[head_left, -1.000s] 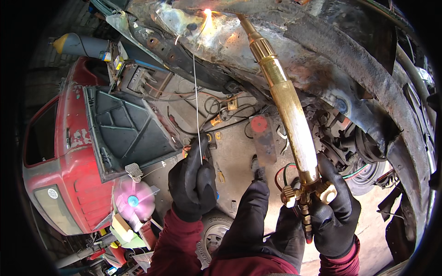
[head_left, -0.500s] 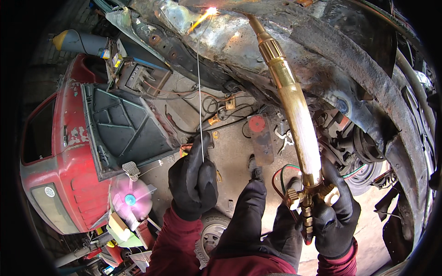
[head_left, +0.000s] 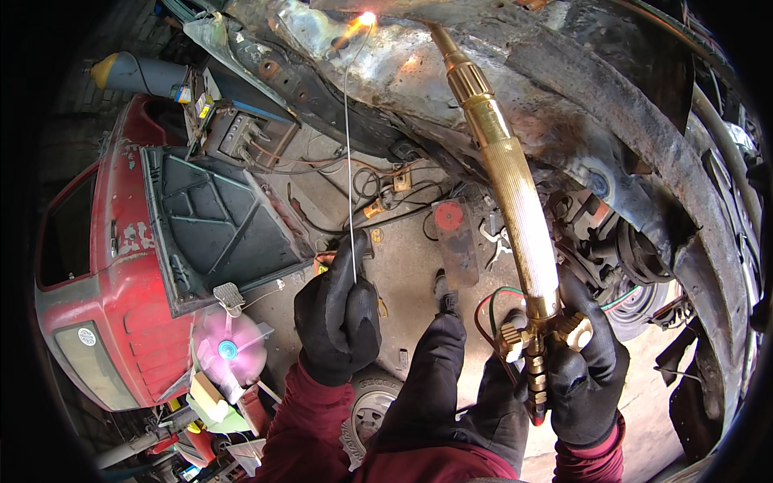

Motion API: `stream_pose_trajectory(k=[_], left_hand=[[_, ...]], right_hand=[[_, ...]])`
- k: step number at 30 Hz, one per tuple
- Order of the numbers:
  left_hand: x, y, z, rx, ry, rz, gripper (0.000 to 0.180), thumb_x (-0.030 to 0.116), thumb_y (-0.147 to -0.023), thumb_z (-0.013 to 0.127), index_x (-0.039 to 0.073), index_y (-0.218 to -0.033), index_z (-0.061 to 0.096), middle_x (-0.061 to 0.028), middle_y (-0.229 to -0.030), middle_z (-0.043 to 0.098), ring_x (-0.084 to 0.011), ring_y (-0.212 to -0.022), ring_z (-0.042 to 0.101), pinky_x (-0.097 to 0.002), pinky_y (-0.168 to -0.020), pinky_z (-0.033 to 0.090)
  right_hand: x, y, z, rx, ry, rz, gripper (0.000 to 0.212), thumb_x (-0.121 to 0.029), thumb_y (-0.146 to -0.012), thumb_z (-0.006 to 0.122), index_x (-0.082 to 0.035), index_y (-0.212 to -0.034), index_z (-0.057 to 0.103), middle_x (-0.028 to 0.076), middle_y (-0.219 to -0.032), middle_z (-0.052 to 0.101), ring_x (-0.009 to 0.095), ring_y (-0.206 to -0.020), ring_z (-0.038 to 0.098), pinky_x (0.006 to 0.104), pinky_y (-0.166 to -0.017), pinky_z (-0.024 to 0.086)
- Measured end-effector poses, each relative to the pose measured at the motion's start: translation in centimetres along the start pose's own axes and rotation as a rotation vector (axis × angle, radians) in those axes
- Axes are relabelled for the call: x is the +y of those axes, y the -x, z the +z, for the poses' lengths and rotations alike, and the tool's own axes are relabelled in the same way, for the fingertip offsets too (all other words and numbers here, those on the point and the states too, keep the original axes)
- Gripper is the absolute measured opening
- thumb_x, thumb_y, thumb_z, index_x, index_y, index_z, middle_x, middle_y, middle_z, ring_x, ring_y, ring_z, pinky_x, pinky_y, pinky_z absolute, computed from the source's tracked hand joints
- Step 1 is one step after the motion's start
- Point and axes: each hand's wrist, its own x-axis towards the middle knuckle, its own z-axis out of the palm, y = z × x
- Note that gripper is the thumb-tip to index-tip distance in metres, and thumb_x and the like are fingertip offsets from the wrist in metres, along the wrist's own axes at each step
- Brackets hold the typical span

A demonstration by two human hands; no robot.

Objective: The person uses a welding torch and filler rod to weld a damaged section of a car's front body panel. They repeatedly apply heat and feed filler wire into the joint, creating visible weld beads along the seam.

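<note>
My right hand point(head_left: 586, 382), in a black glove, is closed round the valve end of a brass welding torch point(head_left: 515, 201). The torch slants up and left, its tip close to the car's bare metal panel point(head_left: 451, 88). A bright orange-white glow point(head_left: 368, 18) burns on that metal at the top. Also in a black glove, my left hand point(head_left: 338, 318) pinches a thin metal filler rod point(head_left: 349, 153) between thumb and fingers. The rod rises almost straight, and its upper end bends toward the glow. Glare hides exactly where the rod meets the metal.
At left stands a red vehicle body point(head_left: 153, 314), and a pink fan point(head_left: 229, 348) spins beside it. Behind lie a gas cylinder point(head_left: 149, 72) and a welding machine point(head_left: 237, 137). Cables point(head_left: 366, 183) cross the floor. Red and green hoses point(head_left: 485, 310) hang near my legs.
The torch has shifted very slightly left at its tip. The orange streak beside the glow looks shorter and dimmer. My left hand and the rod have stayed put.
</note>
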Motion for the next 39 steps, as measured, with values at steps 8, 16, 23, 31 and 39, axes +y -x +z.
stream_pose_trajectory(k=[8,16,23,31,39], left_hand=[[0.2,-0.4,0.0,0.007,-0.01,0.024,0.056,0.011,-0.103,0.051,-0.011,-0.154,0.059,-0.0073,-0.071,0.066,-0.0201,-0.059,0.065,-0.0349,-0.06,0.052],[0.1,-0.5,0.1,0.018,-0.001,0.05,0.056,0.01,-0.103,0.051,-0.011,-0.154,0.058,-0.0078,-0.071,0.067,-0.0194,-0.059,0.066,-0.0347,-0.059,0.053],[0.2,-0.4,0.0,0.016,0.012,0.034,0.055,0.008,-0.102,0.052,-0.011,-0.152,0.06,-0.0079,-0.071,0.067,-0.0195,-0.06,0.066,-0.0348,-0.06,0.052],[1.1,0.7,-0.1,-0.048,0.01,-0.023,0.055,0.01,-0.101,0.055,-0.011,-0.151,0.061,-0.0058,-0.072,0.064,-0.0201,-0.061,0.063,-0.0347,-0.062,0.052],[5.1,1.9,2.9,-0.193,0.541,-0.015,0.067,0.015,-0.106,0.065,-0.016,-0.161,0.042,-0.0035,-0.078,0.063,-0.0105,-0.066,0.059,-0.0286,-0.064,0.049]], right_hand=[[0.0,-0.3,0.2,0.02,0.0,0.004,0.08,-0.046,-0.109,0.07,0.011,-0.161,0.047,0.025,-0.14,0.071,0.028,-0.125,0.073,0.0418,-0.107,0.058],[-0.5,-0.1,-0.3,-0.025,-0.016,0.077,0.079,-0.044,-0.109,0.07,0.011,-0.161,0.047,0.025,-0.14,0.072,0.028,-0.124,0.073,0.0417,-0.106,0.058],[0.0,0.1,0.3,0.046,0.015,0.006,0.082,-0.047,-0.108,0.072,0.01,-0.161,0.047,0.023,-0.135,0.075,0.024,-0.116,0.076,0.0381,-0.098,0.061],[-0.6,0.5,0.5,0.031,0.075,0.072,0.085,-0.053,-0.107,0.07,0.008,-0.162,0.048,0.017,-0.126,0.077,0.014,-0.093,0.07,0.0308,-0.082,0.057],[-1.2,1.3,1.3,0.078,0.006,0.192,0.086,-0.055,-0.108,0.069,0.008,-0.163,0.047,0.017,-0.126,0.075,0.014,-0.096,0.07,0.0314,-0.085,0.058]])
